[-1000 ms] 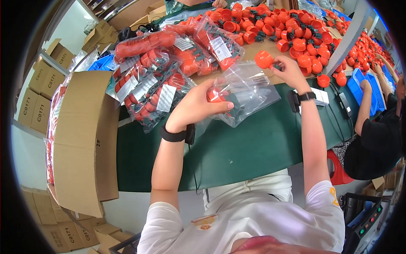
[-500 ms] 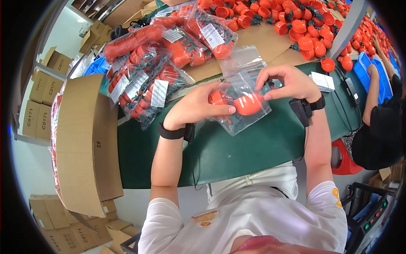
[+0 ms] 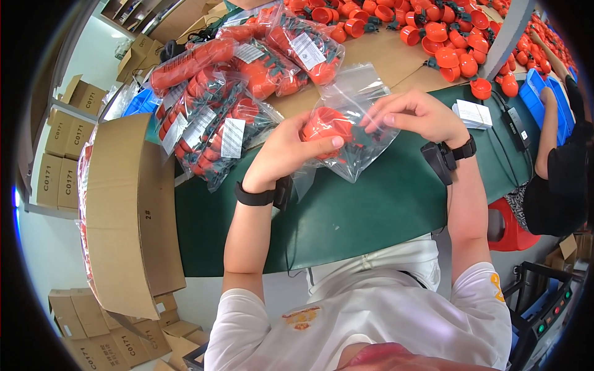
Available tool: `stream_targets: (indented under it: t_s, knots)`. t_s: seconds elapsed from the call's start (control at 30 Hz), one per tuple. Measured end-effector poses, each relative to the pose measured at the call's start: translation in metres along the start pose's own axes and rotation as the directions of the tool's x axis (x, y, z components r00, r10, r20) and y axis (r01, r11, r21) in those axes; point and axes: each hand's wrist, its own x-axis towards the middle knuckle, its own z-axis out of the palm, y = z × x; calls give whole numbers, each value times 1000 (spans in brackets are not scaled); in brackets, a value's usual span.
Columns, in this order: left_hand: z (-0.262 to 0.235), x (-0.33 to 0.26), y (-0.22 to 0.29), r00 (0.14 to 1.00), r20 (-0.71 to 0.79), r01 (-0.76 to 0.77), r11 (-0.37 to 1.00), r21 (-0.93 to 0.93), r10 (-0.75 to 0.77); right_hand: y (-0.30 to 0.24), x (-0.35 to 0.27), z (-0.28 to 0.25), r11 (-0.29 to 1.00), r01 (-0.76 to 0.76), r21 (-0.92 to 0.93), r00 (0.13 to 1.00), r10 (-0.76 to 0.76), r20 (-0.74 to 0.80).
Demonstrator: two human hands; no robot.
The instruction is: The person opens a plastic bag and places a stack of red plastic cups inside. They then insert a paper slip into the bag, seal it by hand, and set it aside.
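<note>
- The clear plastic bag point(image 3: 356, 127) is held above the green worktop point(image 3: 371, 210), in front of the person's chest, between both hands.
- Inside the bag sits an orange cup-shaped part point(image 3: 325, 123) with a dark green piece beside it; further contents cannot be made out through the film.
- The left hand point(image 3: 288, 151) grips the bag's left side, its fingers point(image 3: 322, 143) clenched around the orange part through the plastic, thumb laid along the lower edge.
- The right hand point(image 3: 417, 114) grasps the bag's right upper side, its fingertips pinching the film close to the orange part.
- Both wrists carry a black band with a small black device attached.
- Just left of the held bag lies a pile of filled bags point(image 3: 229, 105) with white labels, packed with the same orange and green parts.
- Beyond the bag, on a brown cardboard sheet point(image 3: 390, 59), loose orange parts point(image 3: 445, 37) are spread widely.
- A small white paper stack point(image 3: 473, 112) lies on the worktop, near the right hand.
- A large open cardboard box point(image 3: 127, 210) stands at the worktop's left end, lined with clear film.
- Stacked cartons point(image 3: 65, 148) stand on the floor, far left.
- Another person's arm point(image 3: 547, 130) rests at the worktop's right edge, beside a blue tray point(image 3: 535, 89).
</note>
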Motion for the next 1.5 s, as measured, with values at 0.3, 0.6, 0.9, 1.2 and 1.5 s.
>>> stream_targets:
  t_s: [0.3, 0.6, 0.9, 1.2, 1.5]
  knots:
    - [16, -5, 3, 981, -114, -110, 935, 337, 156, 7, 12, 25, 952, 212, -222, 975, -191, 114]
    - [18, -8, 10, 959, -78, -218, 887, 408, 272, 3, 7, 25, 997, 7, 71, 990, -17, 141]
    - [23, -5, 6, 929, -33, -296, 794, 532, 369, -4, 11, 30, 1000, -15, -21, 976, 19, 215]
    - [23, -7, 7, 891, -32, -351, 732, 584, 453, -4, 13, 31, 998, 55, 5, 961, -54, 270]
    - [15, -10, 16, 908, -177, -257, 838, 481, 380, 72, -43, -105, 466, -463, -754, 580, -483, -656]
